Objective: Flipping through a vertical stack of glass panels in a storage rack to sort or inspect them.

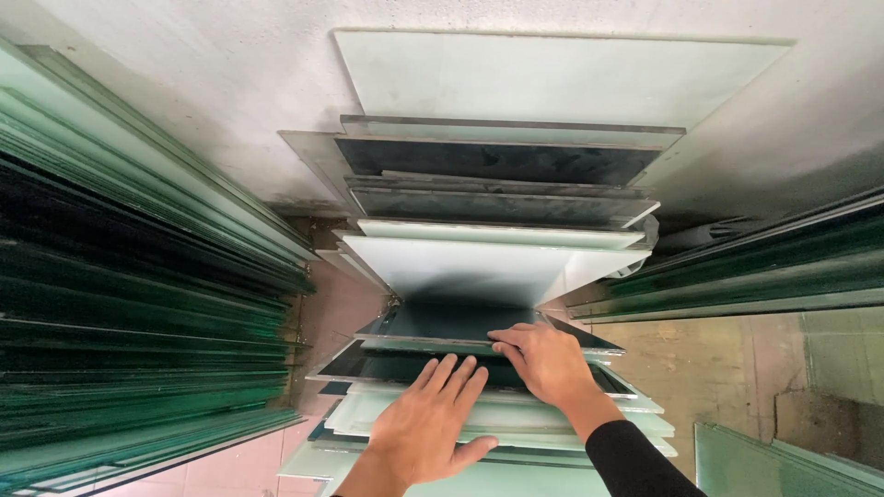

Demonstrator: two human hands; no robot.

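Observation:
Several glass sheets (497, 267) lean in a row against a white wall (184, 83), clear and dark tinted ones mixed. My left hand (428, 423) lies flat with spread fingers on the top edges of the near sheets. My right hand (545, 361), in a black sleeve, rests its fingertips on the top edge of a dark sheet (442, 324) a little farther back. Neither hand is closed around a sheet.
A thick stack of green-edged glass panes (129, 304) stands close on the left. More panes (764, 267) lean on the right, with another glass sheet (783, 465) at the lower right. Tiled floor (709, 368) shows between them.

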